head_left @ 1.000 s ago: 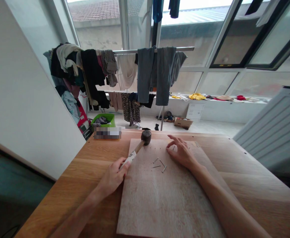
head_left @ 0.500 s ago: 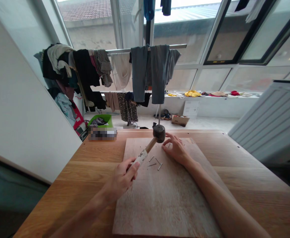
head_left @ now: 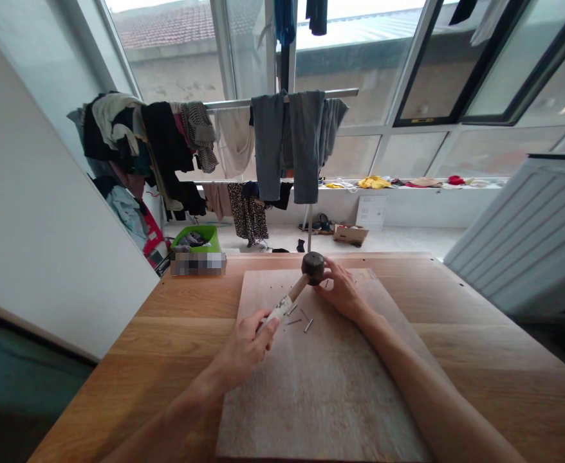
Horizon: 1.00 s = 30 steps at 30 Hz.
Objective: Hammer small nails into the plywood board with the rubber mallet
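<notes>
My left hand (head_left: 251, 344) is closed around the pale, worn handle of a mallet (head_left: 313, 267) with a dark, round head. That head is over the far part of a wooden board (head_left: 306, 399), right at the fingers of my right hand (head_left: 343, 289). My right hand rests on the board with thumb and fingers curled together. Their tips are partly behind the mallet head, so what they pinch is hidden. One nail (head_left: 327, 283) shows beneath the right palm. Several loose nails (head_left: 308, 325) lie on the board between my hands. Small dark dots form a row near its far edge.
The board lies on a wooden table (head_left: 166, 347). At its far left edge is a blurred-out item (head_left: 198, 264). Beyond stand a green basket (head_left: 212, 236) with cloth, a drying rack hung with clothes (head_left: 266, 148), and a cardboard box (head_left: 350, 235). A white ridged panel (head_left: 528, 225) stands right.
The mallet head has come down and slightly right, closer against my right fingers. My left hand has shifted a little right with it. My right hand stays in nearly the same place.
</notes>
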Each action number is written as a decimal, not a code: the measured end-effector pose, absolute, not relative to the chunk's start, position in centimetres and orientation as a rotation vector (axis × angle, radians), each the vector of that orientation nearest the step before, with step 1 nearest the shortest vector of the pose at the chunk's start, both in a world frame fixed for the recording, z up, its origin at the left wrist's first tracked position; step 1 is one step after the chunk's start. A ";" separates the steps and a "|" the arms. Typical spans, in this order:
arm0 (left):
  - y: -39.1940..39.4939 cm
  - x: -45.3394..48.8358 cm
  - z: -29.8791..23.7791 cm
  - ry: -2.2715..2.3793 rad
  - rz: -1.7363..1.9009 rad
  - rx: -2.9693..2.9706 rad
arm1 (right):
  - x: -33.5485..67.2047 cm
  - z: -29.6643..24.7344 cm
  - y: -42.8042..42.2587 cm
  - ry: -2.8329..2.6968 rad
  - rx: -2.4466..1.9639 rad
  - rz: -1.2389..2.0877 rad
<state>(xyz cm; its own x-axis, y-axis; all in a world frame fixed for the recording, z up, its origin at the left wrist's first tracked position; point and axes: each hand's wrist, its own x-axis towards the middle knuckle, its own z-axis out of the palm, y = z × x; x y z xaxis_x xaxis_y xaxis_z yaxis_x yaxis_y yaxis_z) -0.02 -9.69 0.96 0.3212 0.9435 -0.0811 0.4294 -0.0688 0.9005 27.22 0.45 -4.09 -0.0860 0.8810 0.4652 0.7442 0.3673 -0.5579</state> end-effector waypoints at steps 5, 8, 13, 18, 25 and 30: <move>-10.1 -0.4 0.5 1.270 0.711 1.674 | 27.2 -4.1 0.6 -1.864 -1.424 0.236; -10.0 -0.9 0.6 1.252 0.704 1.626 | 27.2 -4.2 0.5 -1.878 -1.413 0.239; -9.4 -3.5 1.0 1.269 0.815 1.517 | 27.3 -3.8 0.1 -1.909 -1.380 0.197; -8.4 -6.4 -0.1 1.475 0.806 1.624 | 26.8 -0.2 -0.9 -1.949 -1.365 0.107; -7.6 -7.3 -0.9 1.599 0.789 1.743 | 22.6 2.9 -4.4 -2.457 -1.524 0.344; -7.7 -7.4 -1.2 1.545 0.791 1.697 | 20.8 1.4 -4.6 -2.505 -1.664 0.328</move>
<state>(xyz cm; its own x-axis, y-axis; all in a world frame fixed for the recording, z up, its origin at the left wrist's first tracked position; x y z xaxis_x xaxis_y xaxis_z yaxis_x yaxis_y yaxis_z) -7.37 -7.69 -1.21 0.1025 0.9946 -0.0172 0.5677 -0.0443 0.8220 20.80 -4.63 1.43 -0.3903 0.9204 -0.0224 0.8952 0.3736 -0.2431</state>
